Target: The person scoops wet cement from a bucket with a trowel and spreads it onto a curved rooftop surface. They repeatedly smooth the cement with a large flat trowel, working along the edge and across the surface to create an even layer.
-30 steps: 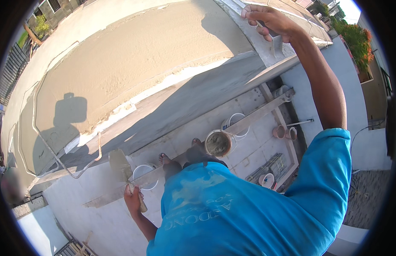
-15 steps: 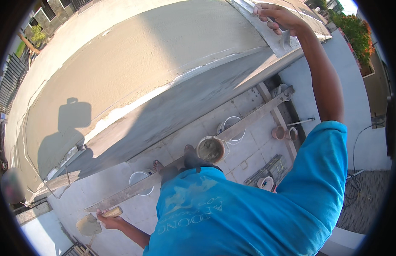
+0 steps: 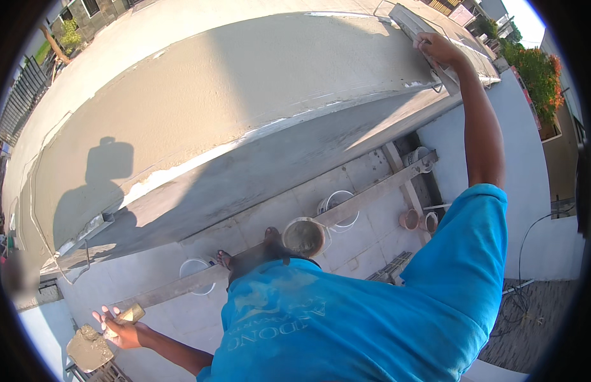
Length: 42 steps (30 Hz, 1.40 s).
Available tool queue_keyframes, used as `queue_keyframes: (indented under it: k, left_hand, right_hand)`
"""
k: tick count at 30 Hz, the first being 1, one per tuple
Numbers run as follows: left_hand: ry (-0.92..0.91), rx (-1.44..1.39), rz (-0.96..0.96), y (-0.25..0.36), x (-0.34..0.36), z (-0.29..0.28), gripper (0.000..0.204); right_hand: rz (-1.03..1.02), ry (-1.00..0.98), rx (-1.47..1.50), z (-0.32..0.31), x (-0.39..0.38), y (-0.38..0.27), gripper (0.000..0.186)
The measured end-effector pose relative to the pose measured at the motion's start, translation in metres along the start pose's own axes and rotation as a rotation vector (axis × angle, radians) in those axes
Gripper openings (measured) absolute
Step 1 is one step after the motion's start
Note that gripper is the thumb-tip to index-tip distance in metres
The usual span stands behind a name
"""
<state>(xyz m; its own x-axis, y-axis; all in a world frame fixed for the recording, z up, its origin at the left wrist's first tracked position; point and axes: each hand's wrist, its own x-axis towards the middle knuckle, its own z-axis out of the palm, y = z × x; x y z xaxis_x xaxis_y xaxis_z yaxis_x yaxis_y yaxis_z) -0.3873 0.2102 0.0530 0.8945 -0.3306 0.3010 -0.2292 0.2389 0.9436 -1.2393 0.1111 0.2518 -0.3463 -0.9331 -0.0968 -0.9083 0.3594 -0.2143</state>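
My left hand [image 3: 121,331], low at the left, holds a trowel by its wooden handle [image 3: 132,312], some fingers lifted off it. A heap of wet mortar [image 3: 90,349] covers the trowel's blade. At the upper right, my right arm is stretched out and my right hand [image 3: 440,51] grips a long, flat plastering trowel [image 3: 408,23]. That trowel is tilted up on its edge at the right end of a wide ledge of smooth grey mortar [image 3: 181,83]. Its underside is mostly hidden from view.
I stand on a narrow plank [image 3: 174,286] above a tiled floor. Beside my feet is a bucket of mortar [image 3: 303,237]. White buckets [image 3: 197,276] stand below. A metal straightedge [image 3: 85,234] lies along the ledge's left front edge. A white wall [image 3: 518,159] rises at the right.
The plastering trowel in my right hand has tipped from nearly flat onto its edge and shifted right. My left hand has moved left and lower, and the mortar on its trowel shows more fully.
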Motion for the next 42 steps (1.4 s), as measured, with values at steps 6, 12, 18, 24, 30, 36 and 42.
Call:
queue_keyframes:
  k: [6,12,18,24,30,36,42]
  left_hand:
    - [-0.122,-0.085,0.094,0.012,0.01,-0.003,0.027]
    - [-0.225,-0.096,0.074,0.041,-0.003,0.038,0.012]
    - [-0.24,-0.122,0.109,0.043,-0.004,0.045,0.012]
    - [-0.224,-0.166,0.041,0.058,-0.004,0.064,0.019]
    - [-0.152,-0.261,0.086,0.096,-0.016,0.087,0.028]
    - [-0.305,-0.221,0.06,0.115,-0.036,0.093,0.033]
    - [-0.439,-0.31,0.152,0.105,-0.062,0.089,0.036]
  right_hand:
    - [-0.149,0.441,-0.468,0.023,-0.019,-0.048,0.015]
    - [-0.202,0.453,-0.499,0.025,-0.019,-0.026,0.019]
    - [-0.206,0.461,-0.453,0.018,-0.032,-0.062,0.031]
    - [-0.258,0.456,-0.358,0.004,-0.05,-0.103,0.02]
    - [-0.352,0.589,-0.291,-0.014,-0.067,-0.126,0.022]
    - [-0.338,0.567,0.096,-0.052,-0.081,-0.136,0.037]
    - [-0.554,0.62,0.395,-0.053,-0.111,-0.21,0.046]
